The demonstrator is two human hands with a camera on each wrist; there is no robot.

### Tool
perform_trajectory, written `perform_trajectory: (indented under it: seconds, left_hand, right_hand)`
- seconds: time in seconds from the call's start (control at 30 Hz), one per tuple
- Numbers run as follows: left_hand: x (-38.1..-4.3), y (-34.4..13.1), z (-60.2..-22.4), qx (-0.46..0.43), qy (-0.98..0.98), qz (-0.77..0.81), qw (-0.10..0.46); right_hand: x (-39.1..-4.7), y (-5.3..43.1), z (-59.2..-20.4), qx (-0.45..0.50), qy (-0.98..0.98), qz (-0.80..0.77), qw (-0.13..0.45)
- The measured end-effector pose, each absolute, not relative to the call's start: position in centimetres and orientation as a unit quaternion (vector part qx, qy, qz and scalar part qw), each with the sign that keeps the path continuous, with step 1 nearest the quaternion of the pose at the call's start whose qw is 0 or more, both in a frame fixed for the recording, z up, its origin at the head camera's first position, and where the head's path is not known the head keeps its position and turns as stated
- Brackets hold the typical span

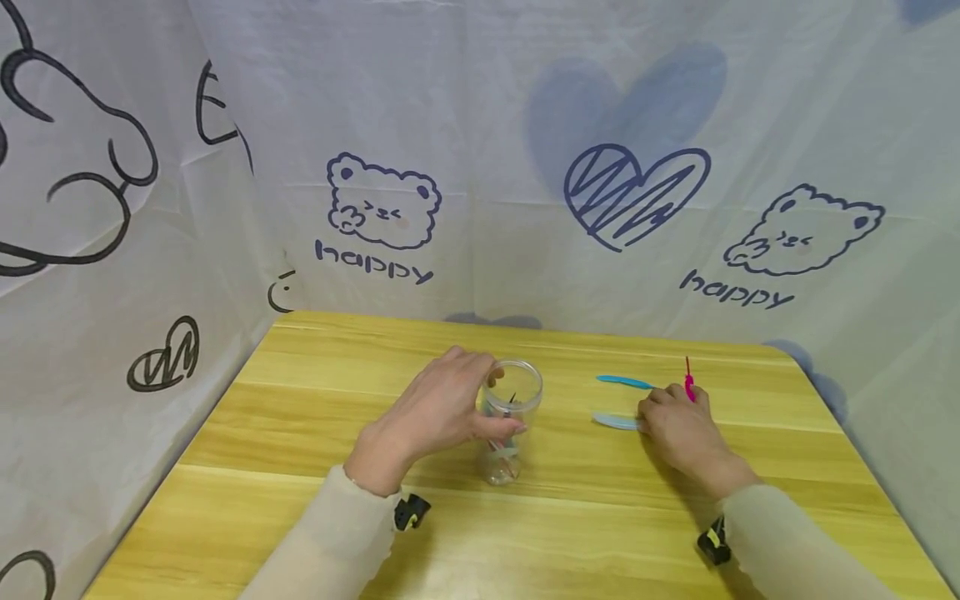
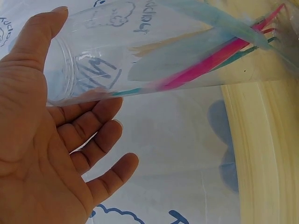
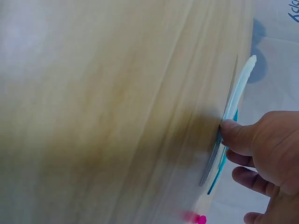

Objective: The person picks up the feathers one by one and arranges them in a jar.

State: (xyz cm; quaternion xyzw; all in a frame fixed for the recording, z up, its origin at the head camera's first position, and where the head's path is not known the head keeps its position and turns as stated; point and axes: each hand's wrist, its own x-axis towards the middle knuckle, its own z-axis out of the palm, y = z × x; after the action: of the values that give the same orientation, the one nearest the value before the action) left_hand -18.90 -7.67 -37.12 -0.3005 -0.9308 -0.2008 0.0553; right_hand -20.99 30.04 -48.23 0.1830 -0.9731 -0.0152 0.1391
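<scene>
Near the table's middle, my left hand (image 1: 438, 408) grips a clear plastic jar (image 1: 501, 473) by its upper part, thumb on one side and fingers on the other. Inside stand several slender sticks, among them a pink one (image 2: 205, 64) and a pale blue leaf-shaped one (image 2: 173, 55). To the right, my right hand (image 1: 682, 433) pinches a pale blue leaf-shaped stick (image 3: 239, 91) lying low over the table; the fingers partly hide it. Beyond it lies a brighter blue stick (image 1: 624, 382). A pink stick (image 1: 689, 385) with a thin tip shows just past the right fingers.
The wooden table (image 1: 300, 400) reaches back to a white cloth (image 1: 480, 100) printed with bears and hearts. More printed cloth hangs along the left side. A black wrist strap (image 1: 411, 512) shows at the left sleeve and another (image 1: 714, 542) at the right.
</scene>
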Motion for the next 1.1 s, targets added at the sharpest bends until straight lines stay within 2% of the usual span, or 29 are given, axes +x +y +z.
perform_trajectory:
  seconds: [0.27,0.67,0.93,1.1]
  left_hand:
    - [-18.9,-7.7,-37.2,-0.3,-0.931,-0.203,0.055]
    - [-18.8,-7.6,-37.2,-0.297,-0.931,-0.209,0.045]
    - [-18.9,-7.6,-37.3,-0.299,-0.928,-0.217,0.045]
    - [-18.9,-7.7,-37.3,-0.299,-0.928,-0.216,0.048]
  right_hand:
    - [-20.9,29.3,-47.9,0.173,-0.979,-0.043,0.097]
    - [-20.3,28.9,-47.7,0.16,-0.982,-0.018,0.098]
    - [-20.5,29.1,-47.6,0.178,-0.974,-0.063,0.122]
    - [-20.5,29.0,-47.4,0.204,-0.962,-0.093,0.156]
